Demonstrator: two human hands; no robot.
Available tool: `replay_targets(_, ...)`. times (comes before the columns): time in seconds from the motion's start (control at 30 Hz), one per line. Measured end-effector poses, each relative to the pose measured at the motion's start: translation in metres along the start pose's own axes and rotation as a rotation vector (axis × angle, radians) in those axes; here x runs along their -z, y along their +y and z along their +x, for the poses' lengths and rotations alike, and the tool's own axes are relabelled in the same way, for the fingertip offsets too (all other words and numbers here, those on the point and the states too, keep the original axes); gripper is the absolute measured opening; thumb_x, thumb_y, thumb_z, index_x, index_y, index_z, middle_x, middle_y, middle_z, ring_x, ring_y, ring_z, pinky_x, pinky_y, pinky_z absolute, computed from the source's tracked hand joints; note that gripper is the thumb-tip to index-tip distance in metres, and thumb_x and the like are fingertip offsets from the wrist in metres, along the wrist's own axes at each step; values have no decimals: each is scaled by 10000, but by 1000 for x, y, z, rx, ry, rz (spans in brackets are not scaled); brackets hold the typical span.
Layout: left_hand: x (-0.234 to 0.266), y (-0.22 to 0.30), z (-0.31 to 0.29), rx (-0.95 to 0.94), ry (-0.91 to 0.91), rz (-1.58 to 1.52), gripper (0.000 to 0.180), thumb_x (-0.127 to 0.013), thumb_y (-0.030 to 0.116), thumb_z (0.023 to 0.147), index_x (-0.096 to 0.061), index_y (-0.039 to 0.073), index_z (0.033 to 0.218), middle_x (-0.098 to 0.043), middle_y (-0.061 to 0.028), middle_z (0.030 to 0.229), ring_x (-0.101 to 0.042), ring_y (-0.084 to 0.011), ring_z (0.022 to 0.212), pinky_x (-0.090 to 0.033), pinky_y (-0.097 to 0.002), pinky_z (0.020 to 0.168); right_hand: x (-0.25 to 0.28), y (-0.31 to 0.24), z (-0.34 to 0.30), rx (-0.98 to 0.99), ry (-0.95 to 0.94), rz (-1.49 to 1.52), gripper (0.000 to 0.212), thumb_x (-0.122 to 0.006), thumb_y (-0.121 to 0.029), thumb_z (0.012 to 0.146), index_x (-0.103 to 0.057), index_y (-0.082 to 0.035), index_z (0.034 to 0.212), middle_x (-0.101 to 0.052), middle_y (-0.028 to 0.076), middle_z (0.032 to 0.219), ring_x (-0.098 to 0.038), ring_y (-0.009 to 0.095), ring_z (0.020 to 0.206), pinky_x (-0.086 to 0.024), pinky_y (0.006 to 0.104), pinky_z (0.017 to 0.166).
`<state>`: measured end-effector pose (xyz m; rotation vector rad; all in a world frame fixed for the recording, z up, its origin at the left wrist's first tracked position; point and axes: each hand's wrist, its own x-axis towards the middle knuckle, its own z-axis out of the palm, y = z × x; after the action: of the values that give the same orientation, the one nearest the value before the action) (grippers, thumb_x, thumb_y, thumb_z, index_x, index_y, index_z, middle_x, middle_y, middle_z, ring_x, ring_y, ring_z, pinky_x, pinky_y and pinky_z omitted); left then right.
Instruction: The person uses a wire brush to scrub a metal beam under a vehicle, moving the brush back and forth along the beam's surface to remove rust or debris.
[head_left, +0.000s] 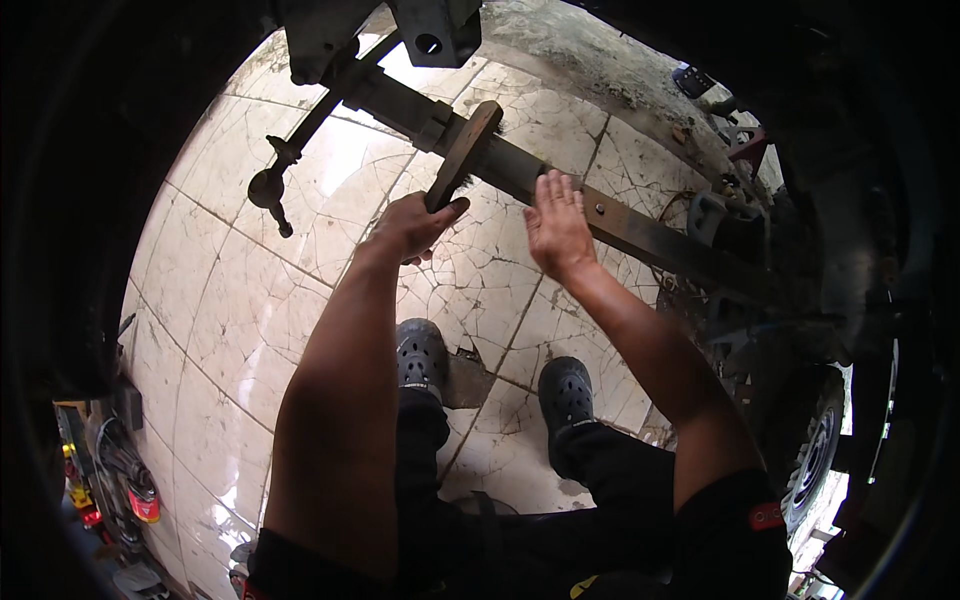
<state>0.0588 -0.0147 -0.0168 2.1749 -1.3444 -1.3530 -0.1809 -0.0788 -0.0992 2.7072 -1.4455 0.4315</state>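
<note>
Open tiled floor (260,300) below the steel bar (640,232); tie rod (300,140) blocks upper left

The wooden brush (462,152) at twelve o'clock has a brown block with dark bristles, and it lies across a rusty dark-brown leaf spring (640,235) that runs toward three o'clock. The floor tiles (270,300) are cream-white with a web of fine dark cracks and grey joints. At six o'clock, two black perforated clogs (565,392) sit above black trousers (600,500). A red patch (767,516) marks the black sleeve at five o'clock.
</note>
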Motion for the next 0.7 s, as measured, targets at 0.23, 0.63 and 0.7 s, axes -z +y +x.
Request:
replay_targets(0.23, 1, 4, 2, -6, 34, -39, 656, -586, 662, 854, -565, 45, 1077, -605, -77, 680, -634, -159, 552, -511, -289, 469, 18, 25, 29, -245, -119, 62, 603, -311, -383, 1029, -327, 44, 1455, -300, 232, 1531, -259, 364, 1438, -190, 464, 1183)
replay_targets(0.63, 1, 5, -1, 16, 59, -27, 645, -597, 648, 854, -554, 29, 1033, -615, -89, 692, -630, -156, 555, -498, -292, 467, 12, 8, 17, -154, -98, 10, 626, -235, -410, 1035, -286, 30, 1477, -272, 238, 1541, -228, 371, 1448, -137, 460, 1196)
replay_targets(0.7, 1, 5, 0, 49, 61, -3, 614, -573, 659, 853, -593, 78, 1050, -630, -75, 714, -647, -154, 608, -515, -300, 521, 10, -5, 10, 4, -65, 12, 626, -253, -413, 1036, -284, 29, 1478, -275, 230, 1543, -232, 366, 1448, -156, 465, 1191)
